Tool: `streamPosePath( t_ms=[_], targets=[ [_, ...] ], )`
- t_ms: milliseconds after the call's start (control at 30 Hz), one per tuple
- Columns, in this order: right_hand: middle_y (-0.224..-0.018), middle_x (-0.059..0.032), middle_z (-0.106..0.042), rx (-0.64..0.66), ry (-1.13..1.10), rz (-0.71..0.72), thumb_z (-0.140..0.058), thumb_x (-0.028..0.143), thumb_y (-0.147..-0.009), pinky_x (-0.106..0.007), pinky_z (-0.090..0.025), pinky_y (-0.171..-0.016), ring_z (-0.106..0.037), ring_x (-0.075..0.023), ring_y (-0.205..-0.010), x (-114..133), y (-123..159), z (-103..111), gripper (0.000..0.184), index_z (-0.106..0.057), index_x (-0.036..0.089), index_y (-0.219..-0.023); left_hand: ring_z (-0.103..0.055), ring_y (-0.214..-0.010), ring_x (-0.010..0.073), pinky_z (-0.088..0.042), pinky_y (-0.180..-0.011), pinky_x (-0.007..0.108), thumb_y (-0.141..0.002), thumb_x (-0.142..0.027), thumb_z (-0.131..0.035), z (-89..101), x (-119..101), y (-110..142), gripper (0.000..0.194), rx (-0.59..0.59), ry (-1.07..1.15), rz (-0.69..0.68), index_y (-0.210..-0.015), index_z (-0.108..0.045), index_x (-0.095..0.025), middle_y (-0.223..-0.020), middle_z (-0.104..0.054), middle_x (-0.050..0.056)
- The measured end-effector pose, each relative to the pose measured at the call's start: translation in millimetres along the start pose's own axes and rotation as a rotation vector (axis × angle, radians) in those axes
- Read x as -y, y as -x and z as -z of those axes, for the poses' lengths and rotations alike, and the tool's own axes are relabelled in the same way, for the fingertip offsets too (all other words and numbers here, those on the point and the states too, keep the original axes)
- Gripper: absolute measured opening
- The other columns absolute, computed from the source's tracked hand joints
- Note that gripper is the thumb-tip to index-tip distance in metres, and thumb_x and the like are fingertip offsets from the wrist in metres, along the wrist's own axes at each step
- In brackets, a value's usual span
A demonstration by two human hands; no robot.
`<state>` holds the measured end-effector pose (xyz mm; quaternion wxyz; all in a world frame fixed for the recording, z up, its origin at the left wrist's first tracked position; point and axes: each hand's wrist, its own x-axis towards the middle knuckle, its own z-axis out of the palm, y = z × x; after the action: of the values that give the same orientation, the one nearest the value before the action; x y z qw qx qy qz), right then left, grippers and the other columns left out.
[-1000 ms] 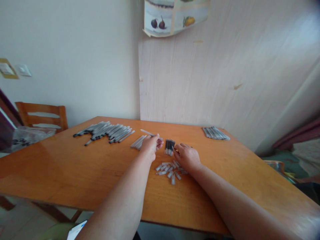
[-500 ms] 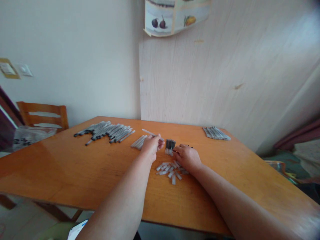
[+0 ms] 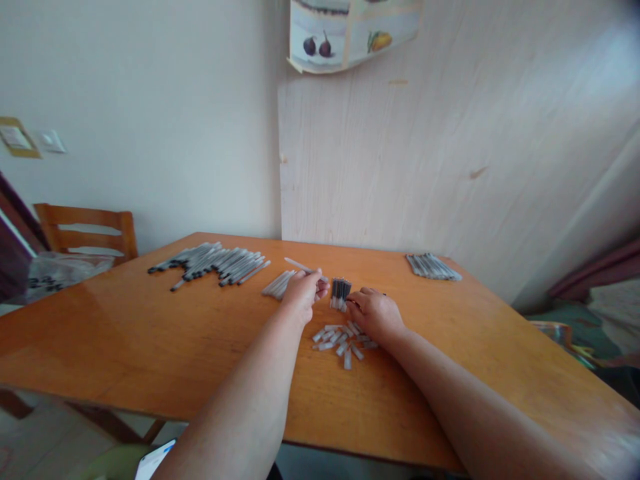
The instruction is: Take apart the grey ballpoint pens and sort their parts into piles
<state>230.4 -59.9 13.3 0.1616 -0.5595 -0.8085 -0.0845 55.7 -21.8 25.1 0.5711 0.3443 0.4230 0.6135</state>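
Observation:
My left hand [image 3: 303,288] is closed on a clear pen barrel [image 3: 297,264], whose far end slants up to the left. More clear pen barrels [image 3: 276,284] lie in a bundle just left of that hand. Right of it, a row of dark pen refills with pale ends [image 3: 341,294] lies on the table. My right hand [image 3: 376,312] is closed beside this row. A small dark tip shows past its knuckles, but what the fingers hold is mostly hidden. Loose translucent pen caps [image 3: 342,339] lie in front of my right hand, some partly covered by it.
On the wooden table [image 3: 210,353], a large pile of pens with black ends [image 3: 215,262] lies at the back left. Another pen bundle [image 3: 433,267] is at the back right. A wooden chair [image 3: 90,219] with a plastic bag [image 3: 67,270] stands at left. The wall [image 3: 380,173] borders the table's back.
Very little differs. My right hand has shifted slightly beside the refills; my left hand keeps the pen barrel in the same place.

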Motion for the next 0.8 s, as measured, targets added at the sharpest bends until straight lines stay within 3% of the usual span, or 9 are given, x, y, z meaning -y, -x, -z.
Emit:
streamPosePath(
  t_ms=[500,800],
  targets=[
    [-0.087,-0.0052,-0.066,-0.098,-0.055,0.013,-0.04,0.039,-0.096,-0.025,-0.037,-0.069,-0.06,-0.0162,-0.082,-2,4,8,0.033,-0.068,0.023,-0.097,-0.065,-0.061,0.0121,-0.051,-0.059,0.023,-0.08,-0.017,-0.063,-0.5,6,-2,0.011,0.018,-0.185,-0.056,-0.083,-0.053,-0.015,-0.071,-0.066,0.005],
    [-0.087,-0.0051,-0.065,-0.068,-0.05,0.007,-0.038,0.038,-0.097,-0.025,-0.036,-0.07,-0.06,-0.0157,-0.083,-5,7,13,0.034,-0.068,0.023,-0.094,-0.064,-0.058,0.0114,-0.042,-0.05,0.019,-0.074,-0.02,-0.07,4.8,1,-6,0.022,-0.052,-0.265,-0.14,-0.084,-0.051,-0.016,-0.071,-0.065,0.004]
  ],
)
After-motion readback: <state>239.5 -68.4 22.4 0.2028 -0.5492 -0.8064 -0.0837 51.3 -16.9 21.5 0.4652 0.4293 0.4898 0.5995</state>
